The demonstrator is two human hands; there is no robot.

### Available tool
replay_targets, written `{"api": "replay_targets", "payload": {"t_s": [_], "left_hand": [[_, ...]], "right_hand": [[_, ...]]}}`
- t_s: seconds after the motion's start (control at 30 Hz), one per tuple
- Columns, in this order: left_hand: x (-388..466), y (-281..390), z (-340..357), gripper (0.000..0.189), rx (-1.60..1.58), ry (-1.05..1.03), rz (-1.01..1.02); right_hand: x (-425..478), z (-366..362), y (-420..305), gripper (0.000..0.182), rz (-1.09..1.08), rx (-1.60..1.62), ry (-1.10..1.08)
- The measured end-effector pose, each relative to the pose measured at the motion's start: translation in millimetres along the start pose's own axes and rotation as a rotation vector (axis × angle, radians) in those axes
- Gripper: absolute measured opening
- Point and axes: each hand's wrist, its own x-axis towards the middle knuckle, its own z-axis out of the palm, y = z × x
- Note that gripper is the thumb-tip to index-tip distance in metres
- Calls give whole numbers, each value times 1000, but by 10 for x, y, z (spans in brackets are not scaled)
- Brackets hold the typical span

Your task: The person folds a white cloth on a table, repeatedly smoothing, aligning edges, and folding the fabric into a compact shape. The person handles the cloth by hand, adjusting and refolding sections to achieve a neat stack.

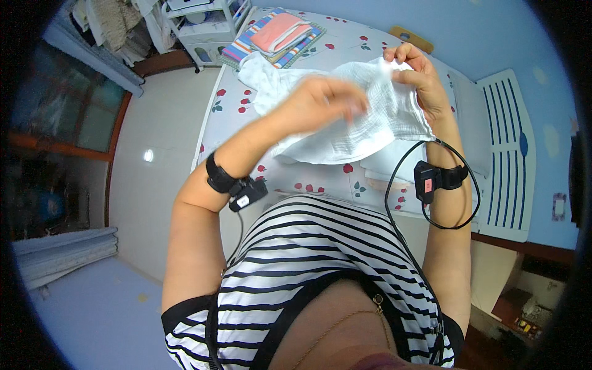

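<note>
A white crinkled gauze cloth (360,134) is spread in the air over a bed sheet printed with red roses (296,178). My right hand (423,81) pinches its upper right edge between thumb and fingers. Blurred by motion, my left hand (323,104) is in front of the cloth with its fingers bent; whether they grip any fabric cannot be made out. Farther left, crumpled white fabric (263,76) lies on the bed; where it meets the gauze cloth is unclear. Partly hidden below the cloth is a folded white cloth (393,159) with a beige layer under it.
Folded cloths, a pink one (280,32) on top, lie at the bed's far left. A white slatted headboard (504,155) stands at right, a white trolley (206,34) beyond the bed at upper left. Black wrist devices with cables are strapped on both my arms.
</note>
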Motion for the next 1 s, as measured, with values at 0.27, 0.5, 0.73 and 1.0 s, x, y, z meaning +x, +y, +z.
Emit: {"api": "replay_targets", "payload": {"t_s": [0.27,0.5,0.73,1.0], "left_hand": [[841,17,-300,25,28,-248,18],[1032,344,-450,26,47,-274,49],[1221,432,-738,24,-286,-228,181],[1161,616,-602,27,-202,-163,120]], "right_hand": [[-194,287,-536,36,-127,-460,-60],[-436,313,-1133,49,-201,-1135,222],[-512,69,-1401,19,-52,-1659,395],[-671,73,-1491,13,-69,-634,253]]}}
